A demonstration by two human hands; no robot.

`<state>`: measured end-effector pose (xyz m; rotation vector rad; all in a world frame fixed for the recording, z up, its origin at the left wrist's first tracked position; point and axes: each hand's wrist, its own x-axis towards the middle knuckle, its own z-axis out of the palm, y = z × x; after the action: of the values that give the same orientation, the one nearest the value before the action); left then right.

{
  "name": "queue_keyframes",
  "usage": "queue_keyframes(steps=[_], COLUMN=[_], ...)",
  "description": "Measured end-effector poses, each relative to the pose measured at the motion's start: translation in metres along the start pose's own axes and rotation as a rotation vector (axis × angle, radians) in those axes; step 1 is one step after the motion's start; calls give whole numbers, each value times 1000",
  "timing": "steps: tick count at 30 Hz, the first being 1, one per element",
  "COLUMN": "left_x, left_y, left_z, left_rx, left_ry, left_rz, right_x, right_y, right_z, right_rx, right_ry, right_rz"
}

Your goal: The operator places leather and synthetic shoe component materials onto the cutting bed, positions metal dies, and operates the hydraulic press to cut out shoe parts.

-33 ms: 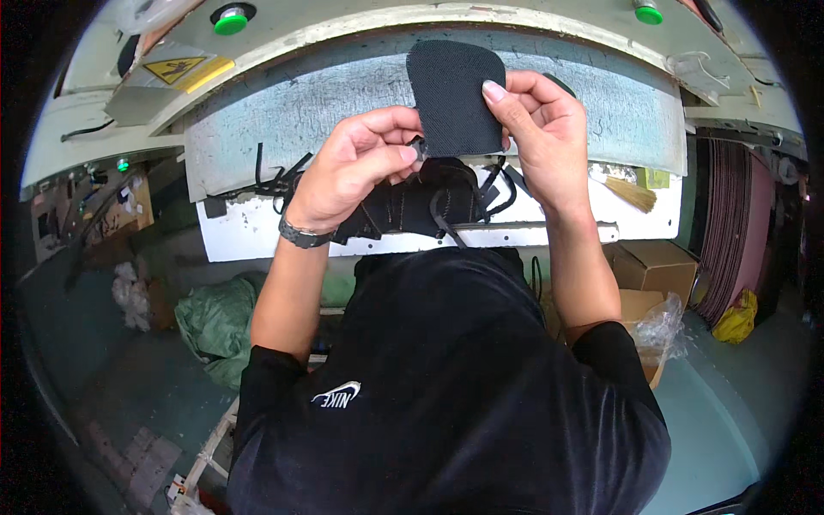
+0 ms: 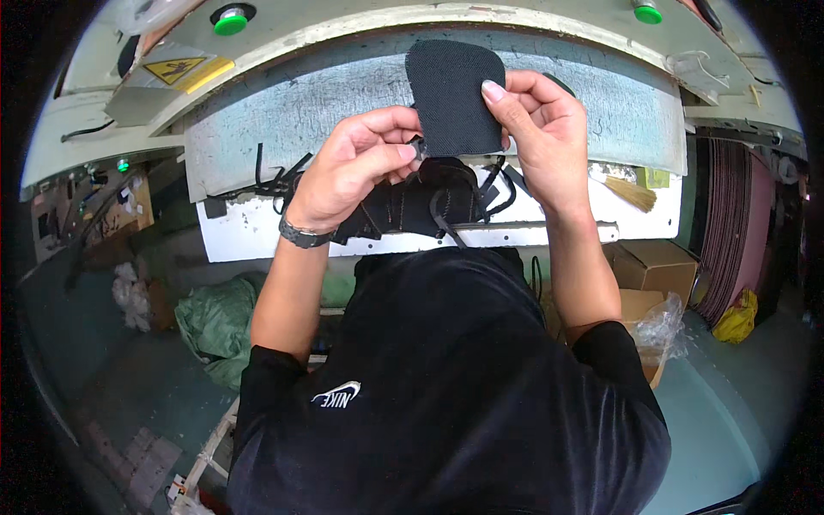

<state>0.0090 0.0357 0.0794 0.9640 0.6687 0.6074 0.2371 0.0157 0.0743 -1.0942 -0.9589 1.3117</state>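
A black woven fabric piece with a rounded top (image 2: 457,94) is held up over the pale work board (image 2: 300,107). My right hand (image 2: 545,124) pinches its right edge, thumb on the near face and fingers behind. At its lower left corner my left hand (image 2: 365,150) is closed, thumb against fingers, on a small black piece (image 2: 418,148) whose kind I cannot make out. Whether that piece is joined to the fabric is hidden. Below the hands, black stitched pieces with loose straps (image 2: 390,210) lie on the white front ledge (image 2: 257,232).
Green push buttons (image 2: 230,21) sit on the machine frame beyond the board, with a yellow warning sign (image 2: 176,69) at left. A straw brush (image 2: 631,193) lies on the ledge at right. Cardboard boxes (image 2: 657,264) stand below right, a green sack (image 2: 215,322) below left.
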Motion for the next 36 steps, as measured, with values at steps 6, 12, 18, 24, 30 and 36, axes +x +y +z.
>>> queue_keyframes(steps=[6,12,18,24,30,36], left_x=[6,10,6,5,20,7], left_y=[5,13,10,-3,2,6], left_z=[5,27,30,19,22,6], left_rx=[-62,850,978,806,715,586], left_ry=[72,229,154,167,124,133], left_rz=[-50,8,120,33,62,-30], right_x=[6,2,-8,-1,6,15], right_y=[-6,4,-3,3,-6,-20], right_z=[2,-3,5,-4,-10,-44], right_rx=[24,-540,-190,-111,-22,-144], right_ry=[-15,144,-121,-175,-111,34], right_rz=[-44,-376,-31,86,92,-40])
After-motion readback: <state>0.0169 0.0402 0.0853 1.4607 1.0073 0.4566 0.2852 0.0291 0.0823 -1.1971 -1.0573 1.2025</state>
